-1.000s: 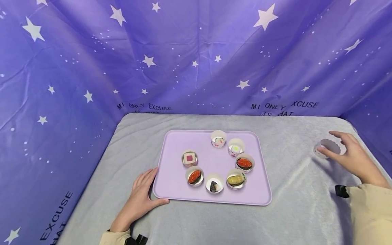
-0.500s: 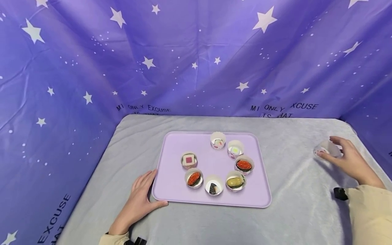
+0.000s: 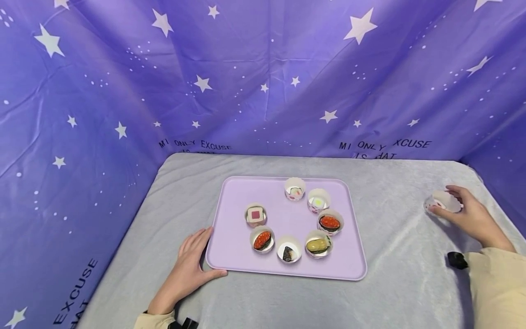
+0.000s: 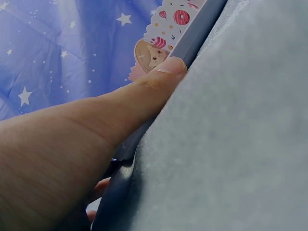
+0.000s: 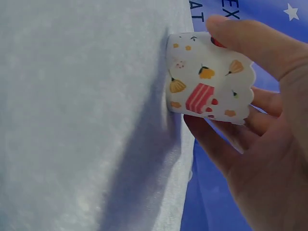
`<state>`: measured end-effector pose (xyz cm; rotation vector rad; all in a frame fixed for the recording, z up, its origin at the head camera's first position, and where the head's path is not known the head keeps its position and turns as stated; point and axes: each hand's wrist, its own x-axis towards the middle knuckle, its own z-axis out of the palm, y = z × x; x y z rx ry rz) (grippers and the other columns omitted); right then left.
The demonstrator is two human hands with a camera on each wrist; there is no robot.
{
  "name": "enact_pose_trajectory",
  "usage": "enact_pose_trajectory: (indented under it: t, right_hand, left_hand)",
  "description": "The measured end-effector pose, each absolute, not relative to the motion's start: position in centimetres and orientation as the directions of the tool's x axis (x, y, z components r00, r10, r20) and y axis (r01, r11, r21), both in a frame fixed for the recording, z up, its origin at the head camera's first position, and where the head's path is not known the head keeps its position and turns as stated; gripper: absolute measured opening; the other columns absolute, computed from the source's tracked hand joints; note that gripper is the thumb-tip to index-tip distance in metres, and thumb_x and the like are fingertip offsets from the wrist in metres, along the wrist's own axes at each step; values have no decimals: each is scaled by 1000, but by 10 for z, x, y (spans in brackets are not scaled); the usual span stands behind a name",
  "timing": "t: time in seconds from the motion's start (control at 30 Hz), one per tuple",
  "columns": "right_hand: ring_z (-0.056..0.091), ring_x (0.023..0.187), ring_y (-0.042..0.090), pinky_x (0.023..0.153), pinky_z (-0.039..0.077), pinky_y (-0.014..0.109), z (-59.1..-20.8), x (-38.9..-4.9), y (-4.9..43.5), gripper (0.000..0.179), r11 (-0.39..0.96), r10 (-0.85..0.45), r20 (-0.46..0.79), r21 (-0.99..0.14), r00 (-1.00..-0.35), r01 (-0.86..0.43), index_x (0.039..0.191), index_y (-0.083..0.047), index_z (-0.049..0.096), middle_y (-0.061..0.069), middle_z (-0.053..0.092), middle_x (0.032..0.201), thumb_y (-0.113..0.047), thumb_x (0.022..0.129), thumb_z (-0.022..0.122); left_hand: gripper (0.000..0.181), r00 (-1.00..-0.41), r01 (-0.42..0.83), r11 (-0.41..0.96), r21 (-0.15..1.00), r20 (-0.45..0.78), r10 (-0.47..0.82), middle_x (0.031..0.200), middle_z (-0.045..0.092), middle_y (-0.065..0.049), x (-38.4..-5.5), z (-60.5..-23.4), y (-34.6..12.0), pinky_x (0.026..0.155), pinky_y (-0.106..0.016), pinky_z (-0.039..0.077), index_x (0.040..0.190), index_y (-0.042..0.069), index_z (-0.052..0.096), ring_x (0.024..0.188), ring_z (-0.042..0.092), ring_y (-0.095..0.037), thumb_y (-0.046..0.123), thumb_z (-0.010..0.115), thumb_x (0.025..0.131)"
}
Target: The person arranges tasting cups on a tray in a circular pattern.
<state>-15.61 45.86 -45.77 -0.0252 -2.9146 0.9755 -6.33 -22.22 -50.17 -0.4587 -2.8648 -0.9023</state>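
Note:
My left hand [image 3: 186,265] lies at the front left corner of a lilac tray [image 3: 234,258]. Its straight fingers touch the left rim, and its thumb [image 4: 144,91] rests along the front rim. At the far right, my right hand [image 3: 472,217] holds a white paper baking cup [image 5: 207,79] between thumb and fingers. Scalloped at the rim and printed with cake pictures, the cup stands roughly upright at the table surface; whether its base touches the cloth I cannot tell.
Several baking cups with small sushi pieces form a curve on the tray, including orange roe pieces [image 3: 329,223], a rice triangle [image 3: 288,254] and a yellow-topped piece [image 3: 318,246]. Grey cloth [image 3: 394,256] covers the table. A purple starred curtain [image 3: 263,109] hangs behind and beside it.
The cup in my right hand has turned from tilted to more upright, and the right fingers have come down closer around it. The left hand and the tray stay in place.

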Motion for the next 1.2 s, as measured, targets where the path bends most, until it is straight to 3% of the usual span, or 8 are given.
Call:
enact_pose_trajectory:
  t: [0.1,0.23,0.37,0.5,0.7,0.9,1.2]
  right_hand:
    - [34,118,61,97,28,68,-459,-156,460,84,808,47,46,-589,-998,11,149,11,26,44,33,141,-28,90,71]
    - [42,109,54,85,36,55,-461,-156,462,79,830,65,28,-556,-997,39,144,9,33,42,43,131,-31,89,73]
    - [48,95,39,72,36,31,-461,-155,462,77,846,91,10,-528,-996,72,139,7,39,37,51,119,-35,87,76]
    - [50,91,25,71,35,29,-457,-156,459,76,845,94,0,-528,-996,79,138,7,41,35,52,119,-36,87,76]
    - [44,79,-7,66,36,21,-447,-160,450,71,830,56,35,-557,-998,27,137,3,46,25,56,116,-34,85,78]
    - [50,72,-1,58,40,18,-436,-163,432,67,812,24,62,-584,-998,-17,135,-2,49,10,57,104,-32,84,80]
    - [52,70,0,57,41,19,-417,-161,406,65,813,-42,70,-577,-997,-75,135,-3,51,18,60,108,-32,84,80]
  left_hand:
    - [113,-952,306,780,546,176,251,152,43,-19,-63,-502,-222,115,-57,15,154,6,35,142,33,-37,58,85,67]
    - [113,-953,303,784,542,170,251,151,43,-18,-63,-502,-222,115,-57,16,154,6,35,142,33,-36,58,85,67]
    - [113,-952,305,785,540,167,255,152,43,-18,-64,-501,-222,115,-57,16,154,6,35,142,33,-36,59,84,67]
    - [113,-952,305,782,543,169,254,152,43,-18,-64,-502,-222,115,-57,15,154,6,35,142,33,-37,58,85,67]
    - [113,-951,309,783,540,180,251,152,43,-19,-64,-503,-222,115,-57,15,154,6,35,142,33,-36,58,85,67]
    - [113,-948,319,778,541,195,253,151,43,-20,-64,-502,-223,115,-57,16,153,5,36,142,33,-37,55,87,66]
    - [113,-953,305,779,549,175,249,151,42,-20,-65,-502,-223,116,-57,15,154,6,35,142,32,-37,57,85,66]
